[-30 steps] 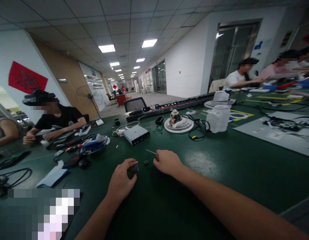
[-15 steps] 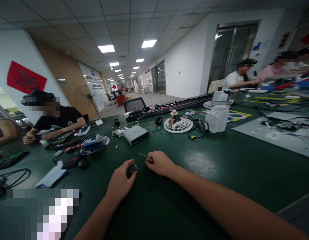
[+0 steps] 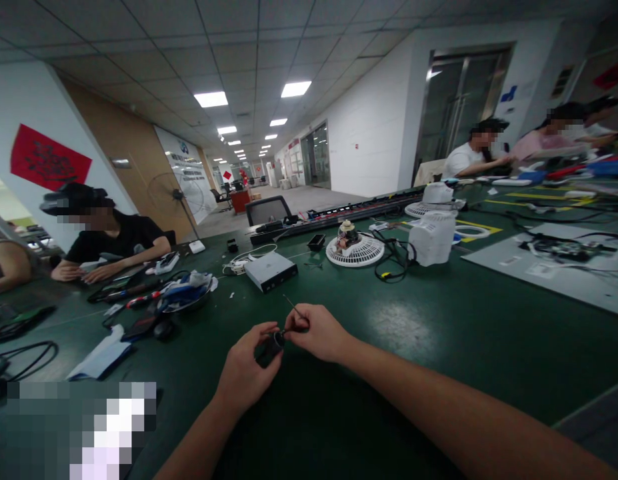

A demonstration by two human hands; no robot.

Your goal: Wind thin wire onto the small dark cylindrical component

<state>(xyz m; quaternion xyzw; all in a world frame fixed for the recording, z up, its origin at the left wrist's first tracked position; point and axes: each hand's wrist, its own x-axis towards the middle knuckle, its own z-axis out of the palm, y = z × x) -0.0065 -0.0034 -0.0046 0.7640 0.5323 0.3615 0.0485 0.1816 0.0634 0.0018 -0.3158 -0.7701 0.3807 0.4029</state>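
Observation:
My left hand (image 3: 246, 370) is closed round a small black part (image 3: 269, 349), raised a little above the green table (image 3: 439, 333). My right hand (image 3: 316, 331) pinches a thin metal rod or tool (image 3: 292, 305), whose shaft sticks up and back from my fingers. The fingertips of both hands meet at the black part. What the tool's tip does at the part is hidden by my fingers.
Behind my hands lie a grey flat box (image 3: 270, 270), a white fan grille with a motor (image 3: 355, 248), a white fan housing (image 3: 432, 237), cables and a pile of tools (image 3: 179, 293). Other people sit at the left and far right. A grey mat (image 3: 553, 267) lies right.
My hands have come together: the right hand moved left and lifted the thin tool to the black part, which the left hand raised and turned. The small ring on the table is no longer seen.

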